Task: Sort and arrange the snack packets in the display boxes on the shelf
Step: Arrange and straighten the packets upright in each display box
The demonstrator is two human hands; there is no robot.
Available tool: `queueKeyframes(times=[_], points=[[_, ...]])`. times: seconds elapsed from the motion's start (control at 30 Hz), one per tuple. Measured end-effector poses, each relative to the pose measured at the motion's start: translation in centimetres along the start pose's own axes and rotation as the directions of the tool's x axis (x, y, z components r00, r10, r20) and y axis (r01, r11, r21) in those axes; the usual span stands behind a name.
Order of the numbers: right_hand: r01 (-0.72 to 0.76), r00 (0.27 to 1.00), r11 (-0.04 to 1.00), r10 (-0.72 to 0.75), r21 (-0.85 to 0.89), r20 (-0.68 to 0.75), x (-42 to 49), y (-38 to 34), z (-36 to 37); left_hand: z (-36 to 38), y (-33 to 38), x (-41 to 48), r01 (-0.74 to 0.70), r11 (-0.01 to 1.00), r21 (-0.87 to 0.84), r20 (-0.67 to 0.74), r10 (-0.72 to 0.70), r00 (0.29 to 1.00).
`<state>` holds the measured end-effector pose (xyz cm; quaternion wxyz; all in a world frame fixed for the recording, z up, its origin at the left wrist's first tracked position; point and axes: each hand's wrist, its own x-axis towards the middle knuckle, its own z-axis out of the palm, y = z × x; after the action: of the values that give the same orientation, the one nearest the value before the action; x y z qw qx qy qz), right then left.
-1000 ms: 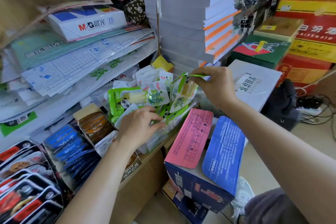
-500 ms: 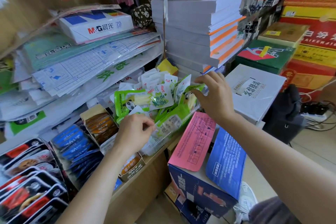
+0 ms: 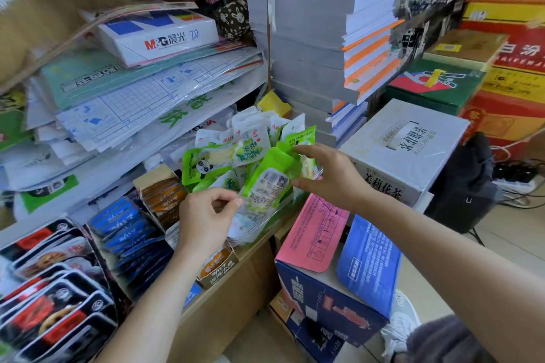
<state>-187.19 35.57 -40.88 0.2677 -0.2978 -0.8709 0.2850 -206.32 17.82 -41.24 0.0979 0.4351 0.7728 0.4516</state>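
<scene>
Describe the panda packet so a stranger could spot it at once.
Find the tall stack of grey paper mid-shelf; at its foot sits a clear tub crammed with green and white snack packets. The panda packet lies on the pile's left side, above the left hand. It alone shows a cartoon panda.

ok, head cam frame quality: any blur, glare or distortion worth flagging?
Head view: centre sharp, label on the green packet crisp, left hand and right hand unsmeared; corners soft, worst top left; wide-angle bowing curves straight edges, e.g. the white carton; mild glare on the plastic-wrapped sheets; light even, shadows faint.
</scene>
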Motion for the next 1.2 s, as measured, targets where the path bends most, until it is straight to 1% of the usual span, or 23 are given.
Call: queueKeyframes(times=[0.1,0.13,0.23,0.27,0.33,0.4,0.47,0.53,0.57,0.67,0.73,0.83,0.9,1.0,1.1,1.2], points=[[-0.075,0.997,0.991,0.079,0.112,-0.025,0.4,-0.5,0.4,-0.1,-0.1,-0.4,0.026,1.000,-0.008,0.053,-0.026,0.998],[-0.088,0.995,0.986,0.092,0.140,-0.022,0.6,-0.6,0.6,-0.2,-0.1,-0.4,0.012,1.000,0.014,0.077,-0.013,0.997],[-0.068,0.998,0.991,0.069,0.115,0.000,1.0,-0.5,0.9,-0.3,0.0,-0.3,-0.126,0.981,0.149,0.137,0.105,0.985],[-0.053,0.999,0.994,0.053,0.091,0.001,1.1,-0.4,1.0,-0.4,0.1,-0.3,-0.151,0.968,0.201,0.164,0.119,0.979],[-0.025,1.000,0.997,0.027,0.073,-0.014,1.3,-0.3,0.7,-0.5,0.4,-0.3,-0.161,0.941,0.297,0.221,0.097,0.970],[-0.012,0.999,0.996,0.016,0.087,-0.039,1.5,-0.3,0.3,-0.4,0.7,-0.2,-0.156,0.930,0.332,0.256,0.070,0.964],[0.010,0.999,0.997,-0.006,0.073,-0.051,1.7,-0.6,-0.2,-0.3,1.6,0.1,-0.128,0.955,0.267,0.234,0.064,0.970],[0.061,0.997,0.998,-0.059,0.032,-0.039,1.8,-0.9,-0.7,-0.1,2.0,0.9,-0.085,0.978,0.192,0.171,0.052,0.984],[0.085,0.996,0.996,-0.084,0.012,-0.029,1.8,-1.1,-1.1,0.1,2.1,1.5,-0.074,0.981,0.182,0.149,0.047,0.988],[0.114,0.993,0.993,-0.115,-0.021,-0.025,1.7,-0.7,-1.8,0.8,2.2,2.6,-0.090,0.980,0.175,0.172,0.060,0.983],[0.070,0.997,0.995,-0.072,-0.072,-0.034,1.7,0.4,-2.0,1.3,2.4,2.9,-0.112,0.972,0.208,0.215,0.066,0.974],[-0.053,0.997,0.989,0.044,-0.137,-0.068,1.4,1.7,-2.3,2.1,2.4,3.3,-0.175,0.907,0.383,0.266,0.074,0.961],[-0.080,0.994,0.988,0.070,-0.136,-0.081,1.3,2.0,-2.3,2.3,2.5,3.5,-0.205,0.860,0.467,0.264,0.086,0.961],[-0.105,0.990,0.990,0.096,-0.089,-0.105,1.6,1.8,-2.0,2.4,3.0,3.6,-0.216,0.818,0.533,0.234,0.103,0.967],[-0.152,0.974,0.988,0.151,0.008,-0.170,1.8,1.1,-1.8,1.9,3.3,3.3,-0.223,0.774,0.593,0.241,0.094,0.966],[-0.131,0.969,0.988,0.146,0.084,-0.197,1.6,0.0,-1.3,1.0,3.1,3.0,-0.199,0.796,0.572,0.251,0.062,0.966]])
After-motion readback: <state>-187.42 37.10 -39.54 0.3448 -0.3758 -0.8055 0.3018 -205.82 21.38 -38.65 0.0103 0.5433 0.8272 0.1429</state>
